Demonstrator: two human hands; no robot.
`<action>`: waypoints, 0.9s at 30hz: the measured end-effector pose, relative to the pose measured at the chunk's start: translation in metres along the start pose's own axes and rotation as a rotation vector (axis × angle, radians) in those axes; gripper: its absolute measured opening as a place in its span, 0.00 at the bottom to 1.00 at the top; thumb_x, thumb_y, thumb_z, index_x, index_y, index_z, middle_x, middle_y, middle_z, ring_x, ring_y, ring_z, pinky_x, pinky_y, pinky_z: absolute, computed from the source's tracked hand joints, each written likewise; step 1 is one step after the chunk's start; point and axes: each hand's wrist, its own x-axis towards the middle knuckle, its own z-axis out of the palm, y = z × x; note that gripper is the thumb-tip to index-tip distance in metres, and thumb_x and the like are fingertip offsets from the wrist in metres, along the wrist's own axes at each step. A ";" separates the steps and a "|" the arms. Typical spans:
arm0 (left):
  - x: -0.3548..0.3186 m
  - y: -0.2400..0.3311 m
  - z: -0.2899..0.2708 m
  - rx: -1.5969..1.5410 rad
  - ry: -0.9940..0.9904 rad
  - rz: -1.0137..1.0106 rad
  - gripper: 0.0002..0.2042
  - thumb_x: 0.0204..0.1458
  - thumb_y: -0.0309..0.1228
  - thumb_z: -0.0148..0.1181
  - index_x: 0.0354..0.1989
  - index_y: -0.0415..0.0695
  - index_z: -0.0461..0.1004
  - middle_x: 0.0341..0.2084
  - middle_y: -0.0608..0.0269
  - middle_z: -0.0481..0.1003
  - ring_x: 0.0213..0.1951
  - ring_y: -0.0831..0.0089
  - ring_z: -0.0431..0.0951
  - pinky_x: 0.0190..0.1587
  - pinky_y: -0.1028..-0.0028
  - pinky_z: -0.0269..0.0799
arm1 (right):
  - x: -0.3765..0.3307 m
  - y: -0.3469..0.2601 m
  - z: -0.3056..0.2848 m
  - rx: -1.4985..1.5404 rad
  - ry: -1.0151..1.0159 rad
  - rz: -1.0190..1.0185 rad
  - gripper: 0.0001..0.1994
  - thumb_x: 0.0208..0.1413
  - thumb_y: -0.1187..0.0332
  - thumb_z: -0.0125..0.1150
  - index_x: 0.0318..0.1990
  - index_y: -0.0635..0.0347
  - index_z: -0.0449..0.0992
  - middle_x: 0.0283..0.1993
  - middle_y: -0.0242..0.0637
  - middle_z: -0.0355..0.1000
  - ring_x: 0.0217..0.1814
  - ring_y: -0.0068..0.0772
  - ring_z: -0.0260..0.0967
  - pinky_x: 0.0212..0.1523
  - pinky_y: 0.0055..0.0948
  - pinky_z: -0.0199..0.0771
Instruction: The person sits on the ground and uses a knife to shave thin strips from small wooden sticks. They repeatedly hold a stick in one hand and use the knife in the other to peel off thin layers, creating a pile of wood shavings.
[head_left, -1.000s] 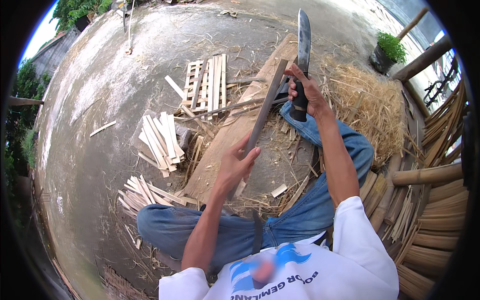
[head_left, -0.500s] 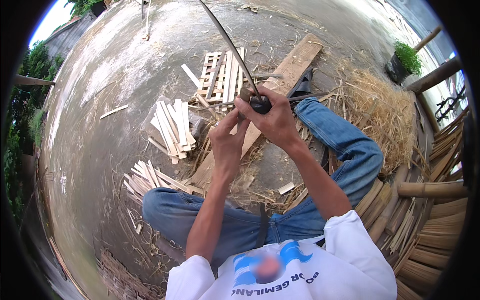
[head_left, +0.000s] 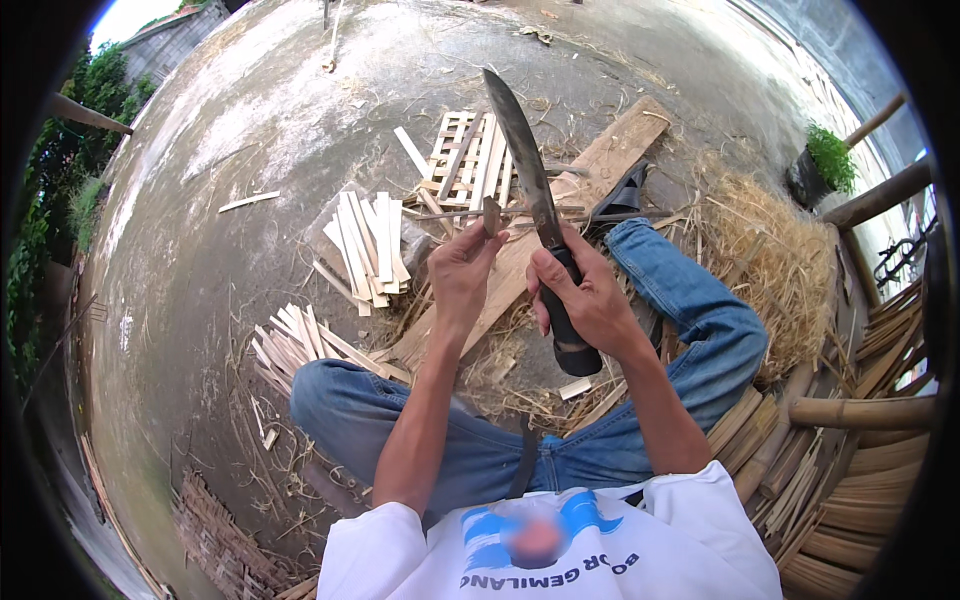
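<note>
My right hand (head_left: 592, 298) is closed round the black handle (head_left: 572, 338) of a machete, its long dark blade (head_left: 521, 140) rising away from me with the flat side showing. Between the fingertips of my left hand (head_left: 462, 278) is a small brown block (head_left: 491, 216), standing upright just left of the blade and apart from it. I cannot tell whether the block is wood or stone. Both hands are raised above a long wooden plank (head_left: 510, 278) that slants across the ground before my crossed legs.
Pale flat strips (head_left: 366, 245) lie in a pile left of the plank, with another bundle (head_left: 300, 345) by my left knee. Beyond is a woven lattice of strips (head_left: 470, 155). Straw-like shavings (head_left: 770, 240) heap up at right, near bamboo poles (head_left: 865, 411) and a potted plant (head_left: 828, 160).
My right hand has drawn the machete lower and turned its broad side into view. The two hands, close together before, are now further apart.
</note>
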 end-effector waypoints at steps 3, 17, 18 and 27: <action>-0.001 0.001 0.002 -0.055 -0.037 0.053 0.15 0.59 0.21 0.65 0.54 0.36 0.81 0.41 0.65 0.84 0.43 0.83 0.80 0.49 0.80 0.75 | -0.005 -0.018 0.002 0.001 -0.024 -0.010 0.19 0.75 0.57 0.45 0.62 0.61 0.65 0.31 0.32 0.70 0.19 0.20 0.68 0.19 0.22 0.71; -0.010 0.013 0.007 -0.013 -0.057 0.066 0.16 0.59 0.21 0.64 0.56 0.37 0.80 0.44 0.62 0.84 0.45 0.82 0.80 0.50 0.80 0.75 | -0.010 -0.017 0.009 -0.046 -0.020 0.027 0.25 0.75 0.57 0.42 0.72 0.58 0.63 0.29 0.30 0.68 0.20 0.18 0.68 0.19 0.22 0.70; -0.010 0.013 0.007 -0.012 -0.055 0.067 0.16 0.59 0.21 0.64 0.56 0.37 0.80 0.44 0.62 0.84 0.45 0.82 0.80 0.50 0.80 0.75 | -0.010 -0.018 0.009 -0.047 -0.019 0.030 0.25 0.75 0.57 0.42 0.72 0.59 0.63 0.29 0.30 0.68 0.20 0.18 0.69 0.20 0.22 0.70; -0.010 0.018 0.009 0.048 -0.044 0.058 0.15 0.59 0.22 0.65 0.56 0.38 0.80 0.42 0.64 0.84 0.42 0.83 0.79 0.48 0.80 0.75 | -0.008 -0.017 0.009 -0.072 0.000 0.022 0.22 0.75 0.55 0.42 0.64 0.61 0.67 0.29 0.32 0.69 0.17 0.20 0.67 0.18 0.23 0.68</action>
